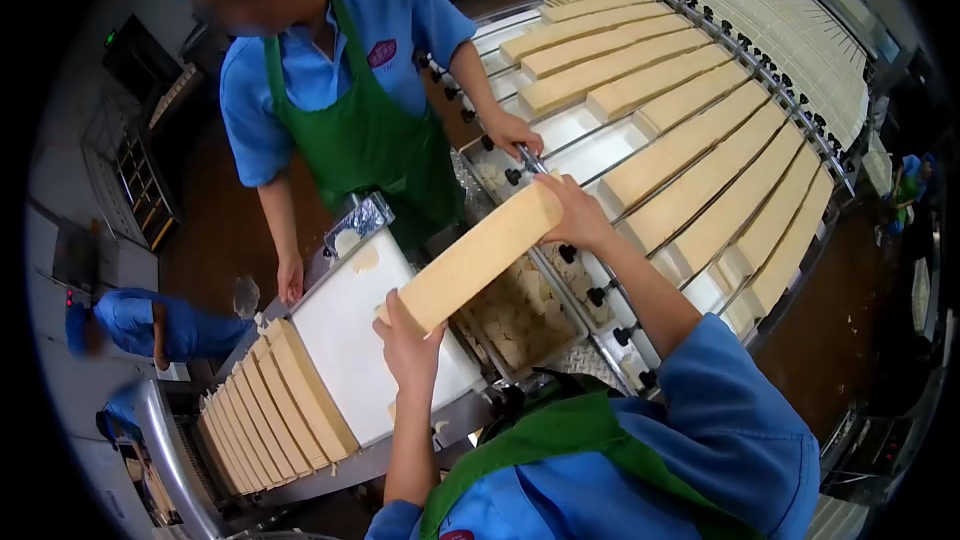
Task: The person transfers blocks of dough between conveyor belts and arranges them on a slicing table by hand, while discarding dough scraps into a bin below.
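A pale block is held slantwise between the person's two hands, its nearer end over the right edge of the white board and its middle over the metal bin of scraps. The left hand clasps the nearer end, the right hand is curled round the far end, beside the near edge of the railed table. Bare white board runs from the block to the row of slabs, which starts at the board's left edge. On the railed table, long blocks lie in lanes between rails, with white surface showing towards the near edge; black knobs jut out there, close to the right forearm.

The block covers part of the bin, and the fingers beneath it are partly hidden. A co-worker stands across, one hand at the board's far edge, the other on a metal piece too small to make out. Workers at the picture's margins are blurred.

The co-worker's shirt bears a reddish badge, its lettering unreadable; a similar badge on the person's own front is cut off by the bottom edge
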Demonstrator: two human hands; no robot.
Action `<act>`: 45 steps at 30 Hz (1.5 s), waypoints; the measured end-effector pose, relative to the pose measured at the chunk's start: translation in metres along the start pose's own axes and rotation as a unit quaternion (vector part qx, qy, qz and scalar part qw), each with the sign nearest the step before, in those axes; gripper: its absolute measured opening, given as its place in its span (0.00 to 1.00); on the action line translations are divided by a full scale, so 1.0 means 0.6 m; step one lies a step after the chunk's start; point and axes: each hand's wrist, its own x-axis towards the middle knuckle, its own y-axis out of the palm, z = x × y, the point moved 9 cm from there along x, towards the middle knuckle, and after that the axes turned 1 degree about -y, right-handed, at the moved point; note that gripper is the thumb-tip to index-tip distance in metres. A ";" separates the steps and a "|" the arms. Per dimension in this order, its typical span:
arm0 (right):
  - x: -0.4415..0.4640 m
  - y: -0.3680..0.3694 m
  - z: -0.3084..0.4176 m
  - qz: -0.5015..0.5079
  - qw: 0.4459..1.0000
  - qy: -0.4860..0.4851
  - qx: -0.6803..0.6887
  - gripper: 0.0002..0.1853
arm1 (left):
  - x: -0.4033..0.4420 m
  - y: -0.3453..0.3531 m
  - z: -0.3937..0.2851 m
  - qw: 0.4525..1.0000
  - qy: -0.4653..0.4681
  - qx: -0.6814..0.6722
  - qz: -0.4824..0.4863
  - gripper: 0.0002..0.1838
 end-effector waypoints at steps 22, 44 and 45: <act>0.126 0.029 -0.155 -0.013 0.985 0.153 -0.079 0.52 | 0.207 0.343 -0.305 0.959 0.097 -0.255 0.073 0.32; -0.051 -0.027 -0.178 -0.094 0.973 0.120 -0.173 0.44 | -0.053 0.244 -0.107 0.973 0.072 -0.141 0.168 0.36; -0.056 -0.008 -0.199 -0.035 0.948 0.168 -0.268 0.45 | -0.084 0.251 -0.067 0.971 0.037 -0.126 0.199 0.35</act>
